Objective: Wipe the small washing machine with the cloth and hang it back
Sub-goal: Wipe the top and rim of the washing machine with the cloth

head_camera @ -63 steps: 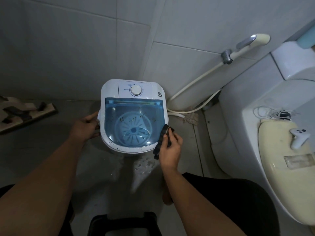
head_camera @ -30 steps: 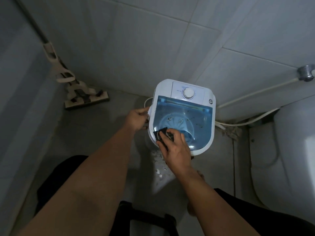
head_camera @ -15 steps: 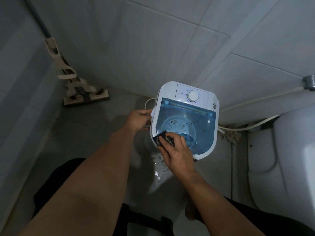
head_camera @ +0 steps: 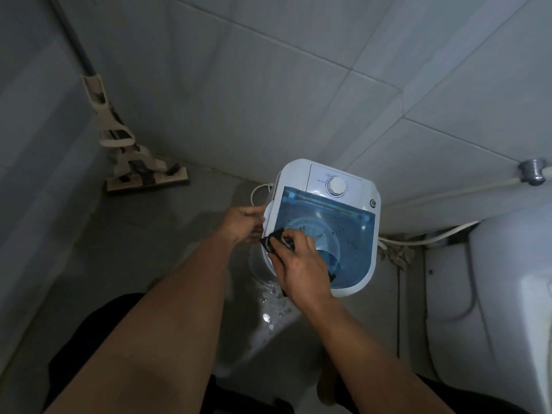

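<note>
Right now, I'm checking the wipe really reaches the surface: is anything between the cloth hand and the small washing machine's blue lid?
Nothing visible. The right hand presses the dark cloth straight onto the translucent blue lid of the small white washing machine, at its near left corner. The left hand steadies the machine's side.

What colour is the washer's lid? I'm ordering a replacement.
Translucent blue lid, set in a white washing machine body; the head view shows it.

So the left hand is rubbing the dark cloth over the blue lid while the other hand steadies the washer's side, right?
Not quite: the head view shows the right hand pressing the dark cloth on the blue lid, while the left hand steadies the washer's side.
</note>
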Demonstrator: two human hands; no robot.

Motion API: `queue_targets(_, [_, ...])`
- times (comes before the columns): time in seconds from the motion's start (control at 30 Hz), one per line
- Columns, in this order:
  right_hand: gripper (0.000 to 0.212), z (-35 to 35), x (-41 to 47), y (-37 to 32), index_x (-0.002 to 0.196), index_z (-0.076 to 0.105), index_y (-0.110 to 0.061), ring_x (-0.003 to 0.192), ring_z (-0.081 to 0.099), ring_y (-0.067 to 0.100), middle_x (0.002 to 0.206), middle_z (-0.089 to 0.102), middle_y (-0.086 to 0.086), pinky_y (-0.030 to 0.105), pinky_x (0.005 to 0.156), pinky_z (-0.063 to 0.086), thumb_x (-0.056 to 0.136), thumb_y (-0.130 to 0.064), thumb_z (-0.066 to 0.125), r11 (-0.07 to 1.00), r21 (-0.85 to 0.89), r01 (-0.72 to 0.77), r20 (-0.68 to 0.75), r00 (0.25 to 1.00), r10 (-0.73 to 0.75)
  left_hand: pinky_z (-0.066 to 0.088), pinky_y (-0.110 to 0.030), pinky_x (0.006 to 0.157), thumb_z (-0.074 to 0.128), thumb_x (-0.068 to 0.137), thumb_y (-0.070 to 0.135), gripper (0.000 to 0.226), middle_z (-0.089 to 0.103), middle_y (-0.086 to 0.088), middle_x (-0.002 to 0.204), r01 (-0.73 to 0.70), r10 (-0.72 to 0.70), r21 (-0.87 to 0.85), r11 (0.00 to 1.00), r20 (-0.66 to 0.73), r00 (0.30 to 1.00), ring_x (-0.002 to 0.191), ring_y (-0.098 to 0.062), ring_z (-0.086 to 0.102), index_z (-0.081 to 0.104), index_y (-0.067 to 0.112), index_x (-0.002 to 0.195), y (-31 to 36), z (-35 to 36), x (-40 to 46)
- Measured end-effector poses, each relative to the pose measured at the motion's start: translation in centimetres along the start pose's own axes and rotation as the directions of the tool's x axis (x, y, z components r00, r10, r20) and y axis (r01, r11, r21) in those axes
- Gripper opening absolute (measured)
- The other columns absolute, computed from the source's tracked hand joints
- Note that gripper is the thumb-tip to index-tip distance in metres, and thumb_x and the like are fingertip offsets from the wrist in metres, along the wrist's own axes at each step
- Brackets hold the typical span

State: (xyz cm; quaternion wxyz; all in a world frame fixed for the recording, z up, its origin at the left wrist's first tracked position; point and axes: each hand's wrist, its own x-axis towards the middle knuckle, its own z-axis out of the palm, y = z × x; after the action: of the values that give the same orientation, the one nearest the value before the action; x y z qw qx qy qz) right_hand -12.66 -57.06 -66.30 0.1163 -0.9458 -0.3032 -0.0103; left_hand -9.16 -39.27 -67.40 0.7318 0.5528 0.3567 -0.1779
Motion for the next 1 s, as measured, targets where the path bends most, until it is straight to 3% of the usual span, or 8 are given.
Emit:
queue_targets(0.1, [0.029, -0.2, 0.4, 0.3, 0.124, 0.069, -0.024, 0.103, 0.06, 0.029, 0.122, 0.06, 0.006, 0.043, 0.072, 0.059, 0.099, -0.035, 0.061, 0.997, -0.062, 0.048, 0.039, 0.998, -0.045, 0.055, -0.018, 0.049, 0.054, 0.095, -0.001, 0.038, 0.065, -0.015, 0.096, -0.002, 0.002, -0.007, 1.0, 0.012, 1.0, 0.07, -0.019, 0.059, 0.068, 0.014, 0.127, -0.2, -0.1, 0.3])
queue_targets(0.27, [0.023, -0.9, 6.6, 1.5, 0.116, 0.072, -0.023, 0.102, 0.06, 0.032, 0.117, 0.061, 0.008, 0.043, 0.073, 0.059, 0.094, -0.03, 0.068, 0.988, -0.152, 0.036, 0.094, 0.995, -0.021, 0.057, -0.019, 0.057, 0.056, 0.096, 0.004, 0.036, 0.07, -0.013, 0.103, 0.003, -0.003, 0.003, 1.0, 0.028, 1.0, 0.083, -0.019, 0.063, 0.069, 0.018, 0.127, -0.4, -0.5, 0.7])
queue_targets(0.43, [0.028, -1.8, 13.9, 3.2, 0.118, 0.07, -0.02, 0.111, 0.052, 0.035, 0.122, 0.054, 0.012, 0.046, 0.081, 0.054, 0.103, -0.037, 0.053, 0.984, -0.171, -0.045, 0.133, 0.989, 0.068, 0.058, -0.021, 0.058, 0.055, 0.096, 0.002, 0.036, 0.067, -0.01, 0.097, 0.004, -0.005, 0.031, 1.0, 0.016, 1.0, 0.084, -0.02, 0.061, 0.069, 0.017, 0.125, -0.5, -0.4, 1.0])
queue_targets(0.57, [0.021, -1.6, 17.0, 3.1, 0.116, 0.07, -0.016, 0.114, 0.052, 0.034, 0.124, 0.051, 0.013, 0.042, 0.083, 0.052, 0.098, -0.021, 0.062, 0.963, -0.263, -0.064, 0.189, 0.975, 0.116, 0.06, -0.028, 0.069, 0.058, 0.095, 0.004, 0.036, 0.068, -0.011, 0.097, 0.005, -0.005, 0.055, 0.998, 0.007, 1.0, 0.085, -0.021, 0.063, 0.069, 0.017, 0.127, -0.7, -0.5, 1.4])
queue_targets(0.73, [0.017, -1.1, 12.2, 3.0, 0.11, 0.071, -0.02, 0.103, 0.054, 0.035, 0.117, 0.056, 0.011, 0.042, 0.072, 0.054, 0.095, -0.026, 0.064, 0.985, -0.174, 0.014, 0.116, 0.993, 0.006, 0.057, -0.02, 0.056, 0.056, 0.096, 0.003, 0.037, 0.067, -0.014, 0.099, -0.019, 0.018, 0.071, 0.997, 0.015, 1.0, 0.086, -0.024, 0.061, 0.066, 0.016, 0.129, -0.4, -0.6, 1.0])
queue_targets(0.87, [0.022, -1.1, 6.8, 2.4, 0.114, 0.071, -0.022, 0.101, 0.058, 0.034, 0.117, 0.061, 0.008, 0.045, 0.069, 0.057, 0.095, -0.03, 0.065, 0.981, -0.073, 0.179, 0.141, 0.976, -0.167, 0.057, -0.019, 0.052, 0.055, 0.096, 0.001, 0.036, 0.068, -0.017, 0.102, -0.026, 0.025, 0.063, 0.998, 0.025, 0.999, 0.079, -0.023, 0.063, 0.067, 0.014, 0.128, -0.2, -0.4, 0.6])
queue_targets(0.93, [0.026, -1.9, 4.2, 2.3, 0.119, 0.071, -0.026, 0.099, 0.058, 0.03, 0.117, 0.06, 0.006, 0.042, 0.071, 0.055, 0.099, -0.037, 0.057, 0.959, 0.009, 0.284, 0.219, 0.935, -0.279, 0.059, -0.024, 0.058, 0.055, 0.096, 0.0, 0.037, 0.068, -0.018, 0.101, -0.025, 0.024, 0.058, 0.998, 0.016, 1.0, 0.08, -0.025, 0.063, 0.066, 0.012, 0.129, -0.2, -0.3, 0.6])
queue_targets(1.0, [0.032, -3.4, 2.4, 2.5, 0.122, 0.07, -0.03, 0.103, 0.059, 0.027, 0.118, 0.059, 0.003, 0.042, 0.076, 0.055, 0.1, -0.042, 0.052, 0.913, 0.114, 0.391, 0.363, 0.839, -0.405, 0.059, -0.029, 0.067, 0.055, 0.096, 0.001, 0.038, 0.067, -0.017, 0.099, -0.016, 0.015, 0.07, 0.997, 0.005, 1.0, 0.082, -0.025, 0.062, 0.066, 0.013, 0.13, -0.3, -0.3, 0.8])
